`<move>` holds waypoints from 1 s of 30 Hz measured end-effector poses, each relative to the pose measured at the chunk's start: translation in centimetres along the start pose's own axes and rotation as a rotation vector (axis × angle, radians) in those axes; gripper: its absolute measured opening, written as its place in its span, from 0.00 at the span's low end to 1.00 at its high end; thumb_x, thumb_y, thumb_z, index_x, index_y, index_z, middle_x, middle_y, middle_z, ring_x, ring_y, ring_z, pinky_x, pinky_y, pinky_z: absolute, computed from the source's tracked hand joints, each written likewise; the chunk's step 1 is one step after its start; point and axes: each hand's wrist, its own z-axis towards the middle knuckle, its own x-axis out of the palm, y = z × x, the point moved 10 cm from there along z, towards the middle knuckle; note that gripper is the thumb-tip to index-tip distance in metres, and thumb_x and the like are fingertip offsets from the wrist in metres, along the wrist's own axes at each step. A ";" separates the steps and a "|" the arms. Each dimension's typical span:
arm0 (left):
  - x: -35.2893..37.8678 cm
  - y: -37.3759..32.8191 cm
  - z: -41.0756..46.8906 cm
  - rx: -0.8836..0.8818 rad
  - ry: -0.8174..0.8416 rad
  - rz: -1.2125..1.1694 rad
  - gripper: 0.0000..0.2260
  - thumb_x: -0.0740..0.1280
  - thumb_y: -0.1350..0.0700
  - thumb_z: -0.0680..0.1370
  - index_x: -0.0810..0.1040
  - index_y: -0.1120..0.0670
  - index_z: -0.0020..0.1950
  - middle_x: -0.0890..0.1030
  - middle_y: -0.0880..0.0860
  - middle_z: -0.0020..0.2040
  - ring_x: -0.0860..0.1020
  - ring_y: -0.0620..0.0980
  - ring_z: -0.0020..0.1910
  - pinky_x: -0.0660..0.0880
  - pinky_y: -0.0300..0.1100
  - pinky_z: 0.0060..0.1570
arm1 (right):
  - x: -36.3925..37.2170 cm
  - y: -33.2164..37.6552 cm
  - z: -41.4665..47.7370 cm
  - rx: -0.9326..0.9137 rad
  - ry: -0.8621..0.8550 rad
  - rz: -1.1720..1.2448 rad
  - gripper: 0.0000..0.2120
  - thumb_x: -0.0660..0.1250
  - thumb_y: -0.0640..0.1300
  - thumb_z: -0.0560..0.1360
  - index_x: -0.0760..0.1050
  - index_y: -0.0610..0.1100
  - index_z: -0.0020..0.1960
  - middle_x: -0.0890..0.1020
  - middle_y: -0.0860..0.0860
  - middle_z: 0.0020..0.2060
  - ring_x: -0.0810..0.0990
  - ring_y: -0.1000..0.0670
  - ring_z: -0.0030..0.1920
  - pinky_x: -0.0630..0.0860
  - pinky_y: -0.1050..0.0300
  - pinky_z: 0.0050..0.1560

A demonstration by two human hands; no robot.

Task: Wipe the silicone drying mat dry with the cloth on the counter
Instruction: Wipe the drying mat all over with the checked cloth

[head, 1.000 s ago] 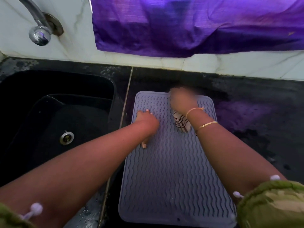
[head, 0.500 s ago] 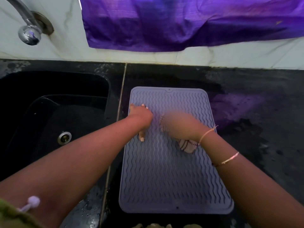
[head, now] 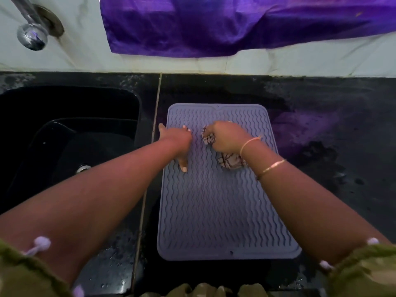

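Observation:
A grey-lilac silicone drying mat with wavy ridges lies on the black counter, its long side running away from me. My right hand is closed around a bunched white cloth with dark stripes, pressing it on the upper middle of the mat. Part of the cloth shows under my wrist, and another bit pokes out by my fingers. My left hand lies flat with spread fingers on the mat's upper left edge, holding nothing.
A black sink with a steel drain sits left of the mat, a chrome tap above it. Purple fabric hangs on the white wall behind. The wet black counter extends right.
My right hand and the cloth swept from the mat's far edge toward me, then shifted slightly back up and right. My left hand has stayed on the mat's left edge.

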 end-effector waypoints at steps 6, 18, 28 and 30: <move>0.3 -0.2 0.2 -0.023 0.020 0.011 0.55 0.77 0.40 0.62 0.49 0.56 0.77 0.49 0.53 0.78 0.61 0.59 0.73 0.51 0.65 0.70 | 2.9 2.1 -6.7 -0.123 0.160 -0.059 0.23 0.67 0.38 0.70 0.73 0.51 0.64 0.75 0.51 0.60 0.75 0.48 0.58 0.70 0.59 0.52; 1.0 0.0 -0.2 -0.012 -0.036 -0.110 0.53 0.77 0.43 0.64 0.46 0.54 0.78 0.47 0.51 0.79 0.58 0.57 0.74 0.49 0.68 0.70 | 3.3 1.2 -9.2 -0.017 0.372 0.417 0.14 0.68 0.37 0.71 0.79 0.48 0.55 0.80 0.52 0.49 0.79 0.50 0.49 0.76 0.57 0.51; 2.3 0.3 -0.8 -0.022 -0.095 -0.309 0.37 0.75 0.48 0.69 0.61 0.47 0.75 0.61 0.49 0.75 0.64 0.57 0.71 0.51 0.65 0.68 | 1.7 0.8 -6.5 0.061 0.029 -0.047 0.18 0.64 0.40 0.71 0.76 0.49 0.60 0.79 0.47 0.55 0.77 0.44 0.55 0.76 0.51 0.55; 2.7 0.6 -0.8 -0.031 -0.068 -0.280 0.40 0.73 0.45 0.70 0.56 0.45 0.76 0.56 0.48 0.77 0.62 0.58 0.72 0.51 0.66 0.68 | 2.5 1.4 -7.5 0.022 0.095 -0.093 0.18 0.65 0.42 0.71 0.76 0.49 0.60 0.79 0.49 0.55 0.77 0.45 0.54 0.76 0.52 0.53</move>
